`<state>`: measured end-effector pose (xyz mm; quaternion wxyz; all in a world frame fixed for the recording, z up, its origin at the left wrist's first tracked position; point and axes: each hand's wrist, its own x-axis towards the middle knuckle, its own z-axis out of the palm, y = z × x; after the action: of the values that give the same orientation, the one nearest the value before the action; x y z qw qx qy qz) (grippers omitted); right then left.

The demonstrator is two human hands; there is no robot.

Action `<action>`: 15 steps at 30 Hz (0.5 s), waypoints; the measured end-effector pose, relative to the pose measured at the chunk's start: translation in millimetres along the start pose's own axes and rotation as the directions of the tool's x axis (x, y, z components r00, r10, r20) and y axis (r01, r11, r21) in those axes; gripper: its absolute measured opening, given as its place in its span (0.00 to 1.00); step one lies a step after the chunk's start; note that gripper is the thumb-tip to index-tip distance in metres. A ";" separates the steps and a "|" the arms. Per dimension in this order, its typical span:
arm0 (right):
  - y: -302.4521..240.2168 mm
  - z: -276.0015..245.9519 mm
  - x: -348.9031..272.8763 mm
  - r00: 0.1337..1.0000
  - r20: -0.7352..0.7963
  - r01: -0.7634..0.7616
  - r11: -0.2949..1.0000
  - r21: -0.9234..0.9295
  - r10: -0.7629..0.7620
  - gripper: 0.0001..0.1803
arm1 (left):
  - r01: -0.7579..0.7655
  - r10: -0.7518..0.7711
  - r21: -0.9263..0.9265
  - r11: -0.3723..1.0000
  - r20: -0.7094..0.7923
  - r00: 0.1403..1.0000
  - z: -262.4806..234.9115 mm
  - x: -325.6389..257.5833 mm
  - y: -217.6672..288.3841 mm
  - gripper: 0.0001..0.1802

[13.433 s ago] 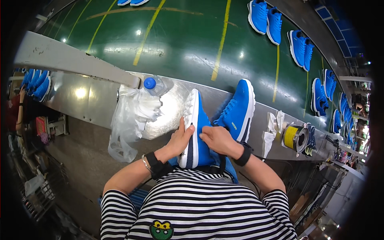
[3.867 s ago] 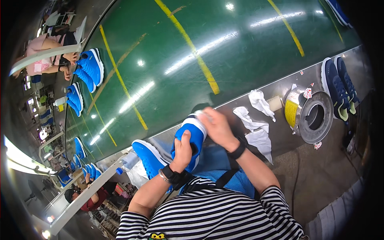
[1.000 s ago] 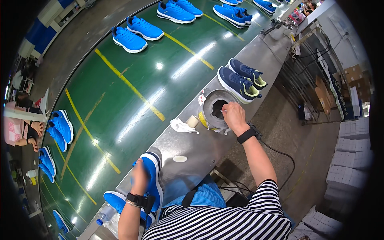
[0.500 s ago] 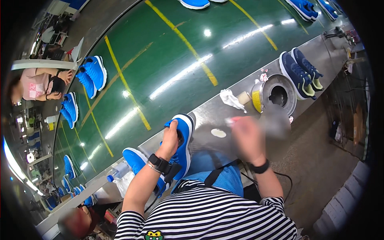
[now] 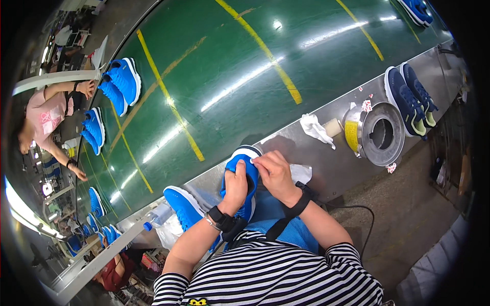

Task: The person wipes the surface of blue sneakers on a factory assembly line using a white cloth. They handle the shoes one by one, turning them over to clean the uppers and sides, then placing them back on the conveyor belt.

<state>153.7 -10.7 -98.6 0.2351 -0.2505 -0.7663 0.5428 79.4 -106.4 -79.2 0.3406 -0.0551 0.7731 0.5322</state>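
A blue sneaker with a white sole is tilted up over the near edge of the metal bench. My left hand is closed around it at the opening, thumb toward its upper end. My right hand pinches a small white piece against the upper end of this sneaker; its exact kind is too small to tell. Left of my left wrist lies another blue sneaker, partly covered by my forearm. A thin white sheet shows beside my right hand.
To the right stand a round metal container with a central hole, a white cloth, a beige block and dark navy sneakers. Beyond the bench, a green conveyor carries blue sneakers. A co-worker is at its far side.
My right hand has come left from near the round container to the sneaker's upper end. The sneaker stays in my left hand. My view has shifted, and the co-worker's arms are spread wider.
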 end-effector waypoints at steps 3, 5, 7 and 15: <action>4.3 6.8 16.7 0.997 0.006 0.071 0.997 0.022 -0.072 0.05 | -0.127 0.130 0.066 0.990 -0.048 0.990 8.3 -1.9 2.2 0.18; 3.8 4.5 22.8 0.996 0.063 0.066 0.998 0.010 -0.067 0.05 | -0.055 0.055 0.110 0.992 -0.001 0.998 3.6 -1.6 8.4 0.17; 6.0 -2.7 11.6 0.996 0.079 0.049 0.999 0.022 -0.050 0.05 | -0.056 0.054 0.131 0.990 0.021 0.998 0.2 -2.3 5.1 0.16; 3.0 -3.8 13.8 0.996 0.090 0.022 0.998 0.062 -0.028 0.06 | -0.083 0.084 0.178 0.980 0.002 0.996 4.2 -6.9 13.0 0.17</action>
<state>145.9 1.7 -99.1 0.2145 -0.2088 -0.7625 0.5736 80.7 -99.1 -65.7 0.3196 0.0067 0.8202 0.4745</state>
